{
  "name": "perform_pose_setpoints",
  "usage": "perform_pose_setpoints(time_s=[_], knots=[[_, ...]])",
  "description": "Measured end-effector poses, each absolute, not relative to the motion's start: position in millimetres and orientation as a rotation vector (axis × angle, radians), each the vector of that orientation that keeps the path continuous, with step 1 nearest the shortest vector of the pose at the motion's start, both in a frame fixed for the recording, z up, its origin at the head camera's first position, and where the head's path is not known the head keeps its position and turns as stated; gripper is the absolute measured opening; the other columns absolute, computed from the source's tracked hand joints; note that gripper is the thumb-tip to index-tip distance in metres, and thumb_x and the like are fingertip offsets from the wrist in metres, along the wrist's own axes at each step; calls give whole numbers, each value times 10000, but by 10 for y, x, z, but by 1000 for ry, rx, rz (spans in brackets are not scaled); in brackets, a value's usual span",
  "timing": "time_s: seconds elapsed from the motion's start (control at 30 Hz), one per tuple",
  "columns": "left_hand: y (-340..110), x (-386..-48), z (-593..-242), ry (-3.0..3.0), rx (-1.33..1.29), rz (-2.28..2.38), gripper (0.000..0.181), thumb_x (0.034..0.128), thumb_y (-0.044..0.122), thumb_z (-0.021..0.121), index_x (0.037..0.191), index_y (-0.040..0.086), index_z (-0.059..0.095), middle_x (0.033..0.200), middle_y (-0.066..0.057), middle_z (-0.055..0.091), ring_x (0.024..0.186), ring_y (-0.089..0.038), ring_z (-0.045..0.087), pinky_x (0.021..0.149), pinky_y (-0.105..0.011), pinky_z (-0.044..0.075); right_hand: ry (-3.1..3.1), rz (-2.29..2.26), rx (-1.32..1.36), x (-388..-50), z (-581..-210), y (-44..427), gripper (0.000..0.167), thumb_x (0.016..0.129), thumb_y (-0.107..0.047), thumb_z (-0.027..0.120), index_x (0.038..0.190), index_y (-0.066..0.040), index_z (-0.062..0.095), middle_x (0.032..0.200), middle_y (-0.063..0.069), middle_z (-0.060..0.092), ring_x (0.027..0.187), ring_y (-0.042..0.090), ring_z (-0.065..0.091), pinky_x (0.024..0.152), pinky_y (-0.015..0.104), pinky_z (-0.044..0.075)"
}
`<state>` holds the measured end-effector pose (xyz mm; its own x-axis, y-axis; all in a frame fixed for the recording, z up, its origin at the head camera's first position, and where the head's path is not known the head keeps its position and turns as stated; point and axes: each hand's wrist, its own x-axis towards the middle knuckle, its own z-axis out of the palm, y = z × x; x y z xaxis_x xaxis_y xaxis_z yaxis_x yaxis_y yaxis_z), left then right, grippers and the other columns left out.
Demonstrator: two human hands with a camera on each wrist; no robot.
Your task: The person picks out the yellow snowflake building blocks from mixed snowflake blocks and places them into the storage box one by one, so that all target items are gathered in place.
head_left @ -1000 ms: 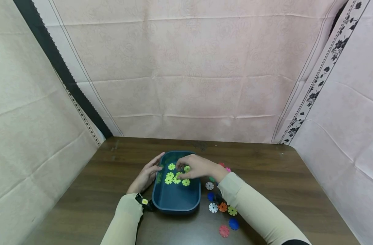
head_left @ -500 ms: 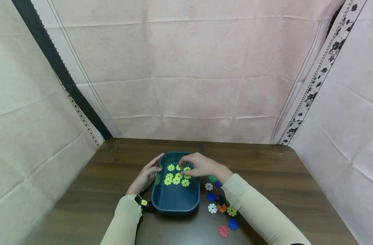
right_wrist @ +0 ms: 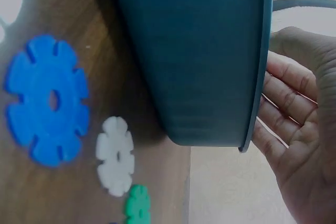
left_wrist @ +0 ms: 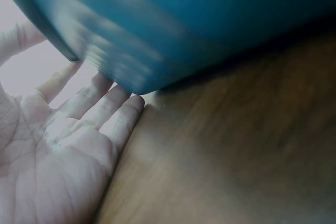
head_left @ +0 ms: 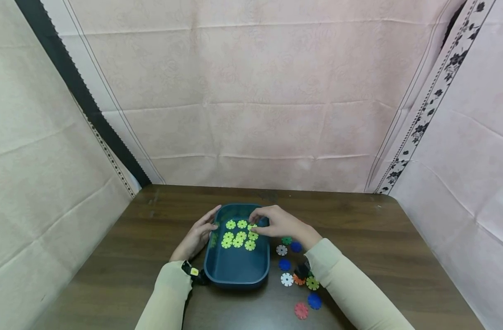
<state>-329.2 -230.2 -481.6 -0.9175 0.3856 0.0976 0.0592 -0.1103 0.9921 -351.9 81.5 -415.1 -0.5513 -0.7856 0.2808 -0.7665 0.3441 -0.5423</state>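
A dark teal tray (head_left: 237, 270) stands on the table, with several yellow-green notched plastic discs (head_left: 237, 242) lying flat in rough rows inside. My left hand (head_left: 197, 236) holds the tray's left side, thumb over the rim. In the left wrist view its fingers (left_wrist: 84, 98) lie against the outer wall. My right hand (head_left: 276, 222) reaches over the right rim, thumb and forefinger bent at the far-right yellow-green disc (head_left: 251, 227). Whether they pinch it or only touch it cannot be made out. The right wrist view hides those fingertips behind the tray wall (right_wrist: 199, 66).
Right of the tray, loose notched discs lie on the wooden table (head_left: 358, 238): blue (head_left: 315, 301), white (head_left: 287, 279), red (head_left: 301, 310), orange (head_left: 299, 279) and green (head_left: 286, 240). Some sit beneath the right forearm. Pale cloth (head_left: 259, 114) hangs behind the table.
My right hand has moved right across the tray, uncovering a yellow-green disc in the far row and others in the middle. The left hand and tray have stayed put.
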Motion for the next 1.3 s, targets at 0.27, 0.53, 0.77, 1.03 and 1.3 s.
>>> perform_pose_setpoints(time_s=[0.27, 0.53, 0.77, 1.03, 1.3], knots=[[-2301, -3300, -4816, 1933, 486, 2135, 621, 1007, 78, 499, 1583, 247, 339, 1587, -80, 339, 1392, -389, 398, 1085, -414, 393, 2615, -991, -1499, -3445, -4123, 896, 223, 949, -253, 708, 1157, -179, 684, 1087, 4, 725, 975, 214, 686, 613, 249, 511], [-2279, -3297, -4838, 1927, 491, 2127, 624, 1013, 80, 495, 1591, 237, 320, 1607, -55, 302, 1398, -377, 396, 1081, -398, 398, 2617, -1120, -1479, -3336, -4164, 1084, 232, 949, -222, 713, 1175, -188, 668, 1111, 31, 712, 990, 200, 656, 750, 334, 551], [-2296, -3294, -4836, 1946, 497, 2116, 626, 1012, 91, 496, 1593, 232, 313, 1617, -82, 276, 1390, -380, 407, 1061, -375, 423, 2630, -1203, -1515, -3277, -4181, 1231, 221, 958, -276, 703, 1162, -196, 669, 1105, -26, 706, 1035, 152, 656, 819, 388, 567], [-2296, -3301, -4814, 1963, 504, 2105, 636, 1013, 87, 487, 1603, 209, 284, 1626, -93, 255, 1384, -383, 409, 1079, -415, 406, 2677, -1264, -1406, -3270, -4153, 1461, 226, 936, -277, 733, 1109, -134, 709, 1060, -62, 719, 1014, 208, 680, 876, 479, 547], [-2305, -3297, -4819, 1942, 481, 2122, 625, 1009, 100, 507, 1589, 242, 324, 1631, -55, 253, 1398, -376, 396, 1072, -399, 413, 2624, -1255, -1289, -3155, -4268, 1750, 197, 938, -276, 731, 1112, -188, 702, 1049, -76, 715, 980, 151, 665, 885, 540, 535]])
